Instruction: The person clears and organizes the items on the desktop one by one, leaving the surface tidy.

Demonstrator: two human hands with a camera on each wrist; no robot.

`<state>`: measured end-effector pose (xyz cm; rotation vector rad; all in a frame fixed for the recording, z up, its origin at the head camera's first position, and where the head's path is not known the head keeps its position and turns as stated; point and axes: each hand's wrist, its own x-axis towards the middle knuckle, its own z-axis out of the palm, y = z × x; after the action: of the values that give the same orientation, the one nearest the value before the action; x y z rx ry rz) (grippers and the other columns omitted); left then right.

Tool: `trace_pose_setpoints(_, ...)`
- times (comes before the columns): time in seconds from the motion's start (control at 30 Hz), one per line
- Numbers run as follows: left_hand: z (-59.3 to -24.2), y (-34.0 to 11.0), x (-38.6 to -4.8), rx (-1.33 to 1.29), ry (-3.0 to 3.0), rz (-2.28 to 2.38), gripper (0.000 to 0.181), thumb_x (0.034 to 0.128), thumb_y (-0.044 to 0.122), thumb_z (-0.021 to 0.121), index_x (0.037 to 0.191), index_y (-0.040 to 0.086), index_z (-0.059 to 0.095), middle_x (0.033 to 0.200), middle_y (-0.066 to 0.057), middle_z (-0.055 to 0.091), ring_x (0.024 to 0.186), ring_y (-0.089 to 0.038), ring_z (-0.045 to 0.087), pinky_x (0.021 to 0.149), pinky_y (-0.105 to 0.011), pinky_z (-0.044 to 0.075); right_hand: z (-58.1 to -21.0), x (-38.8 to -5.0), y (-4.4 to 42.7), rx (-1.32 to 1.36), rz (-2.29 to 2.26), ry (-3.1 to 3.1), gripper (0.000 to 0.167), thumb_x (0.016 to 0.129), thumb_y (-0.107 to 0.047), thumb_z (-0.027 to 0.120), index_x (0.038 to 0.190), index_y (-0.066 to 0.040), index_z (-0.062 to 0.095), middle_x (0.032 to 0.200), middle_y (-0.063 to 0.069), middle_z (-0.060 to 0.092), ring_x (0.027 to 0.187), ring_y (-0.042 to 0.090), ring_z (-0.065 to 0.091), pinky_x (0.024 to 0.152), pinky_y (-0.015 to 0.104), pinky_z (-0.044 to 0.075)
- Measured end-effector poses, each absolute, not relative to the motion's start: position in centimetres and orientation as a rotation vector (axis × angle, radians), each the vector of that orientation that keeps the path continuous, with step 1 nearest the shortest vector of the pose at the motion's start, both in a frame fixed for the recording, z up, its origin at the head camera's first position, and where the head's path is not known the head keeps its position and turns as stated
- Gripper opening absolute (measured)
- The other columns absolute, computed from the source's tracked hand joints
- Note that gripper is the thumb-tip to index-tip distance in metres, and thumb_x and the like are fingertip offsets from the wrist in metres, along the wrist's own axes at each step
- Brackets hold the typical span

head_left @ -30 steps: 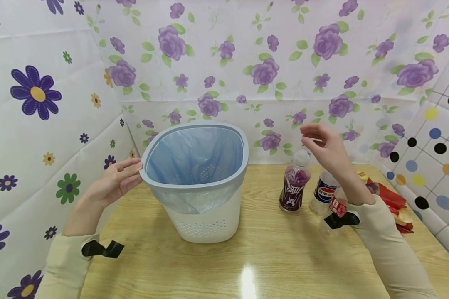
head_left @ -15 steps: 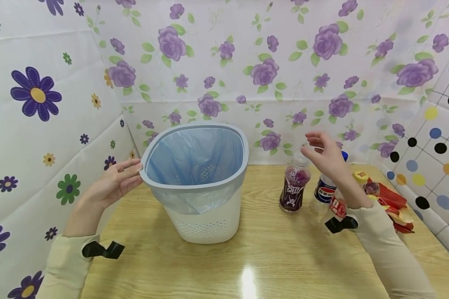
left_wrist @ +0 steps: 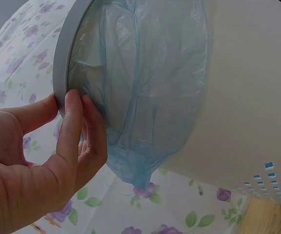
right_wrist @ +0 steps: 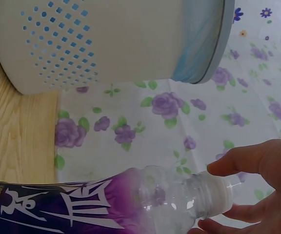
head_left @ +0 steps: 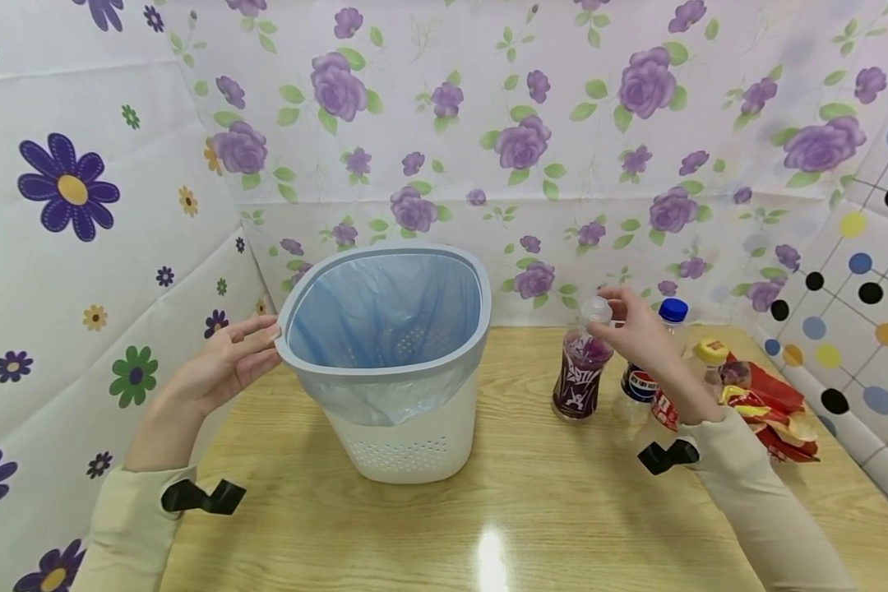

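My left hand (head_left: 225, 362) pinches the left rim of a white waste bin (head_left: 422, 448), with the thumb on the rim's top edge and fingers below it in the left wrist view. A translucent blue bin liner (left_wrist: 150, 83) lines the bin and folds over its grey-blue rim. On the right, my right hand (head_left: 636, 333) has its thumb and fingers around the clear cap (right_wrist: 216, 195) of a purple-labelled drink bottle (head_left: 580, 378). That bottle stands upright on the wooden table (head_left: 548, 493).
Right of the purple bottle stand a blue-capped Pepsi bottle (head_left: 640, 382) and a yellow-capped bottle (head_left: 710, 353), partly behind my right arm. Crumpled red snack packaging (head_left: 777, 419) lies farther right. Flowered sheeting (head_left: 444, 148) covers the walls behind and to the left.
My right hand has come down from above the bottles, and its fingers have closed around the purple bottle's cap. The left hand and the bin stay where they were.
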<state>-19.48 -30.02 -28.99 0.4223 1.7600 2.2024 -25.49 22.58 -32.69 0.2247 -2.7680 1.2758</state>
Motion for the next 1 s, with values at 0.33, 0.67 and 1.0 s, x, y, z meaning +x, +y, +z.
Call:
trace_pose_setpoints(0.33, -29.03, -30.04, -19.45, 0.445, 1.714, 2.211, 0.026, 0.102, 0.003, 0.042, 0.116, 0.011, 0.063, 0.107, -0.002, 0.07, 0.095, -0.011, 0.071, 0.086, -0.02, 0.057, -33.34, -25.6, 22.63, 0.201, 1.203, -2.802, 0.058, 0.094, -0.023, 0.061, 0.14, 0.005, 0.039, 0.131, 0.028, 0.052, 0.121, 0.041, 0.052, 0.097, 0.053, 0.05)
trace_pose_setpoints(0.67, -28.95, -29.94, -19.29, 0.413, 1.745, 2.205, 0.024, 0.1019, 0.005, 0.043, 0.115, 0.013, 0.062, 0.106, -0.001, 0.069, 0.094, -0.01, 0.071, 0.086, -0.019, 0.057, -33.15, -25.52, 22.5, 0.152, 1.197, -2.801, 0.06, 0.092, -0.026, 0.064, 0.138, 0.005, 0.04, 0.133, 0.027, 0.051, 0.123, 0.042, 0.051, 0.097, 0.053, 0.05)
trace_pose_setpoints(1.0, -28.9, -29.89, -19.38, 0.378, 1.773, 2.201, 0.023, 0.1016, 0.006, 0.045, 0.114, 0.013, 0.062, 0.106, 0.0, 0.069, 0.094, -0.01, 0.071, 0.085, -0.019, 0.057, -32.53, -25.32, 22.43, 0.163, 1.249, -2.728, 0.063, 0.092, -0.028, 0.065, 0.141, 0.002, 0.039, 0.135, 0.027, 0.051, 0.125, 0.042, 0.051, 0.097, 0.054, 0.051)
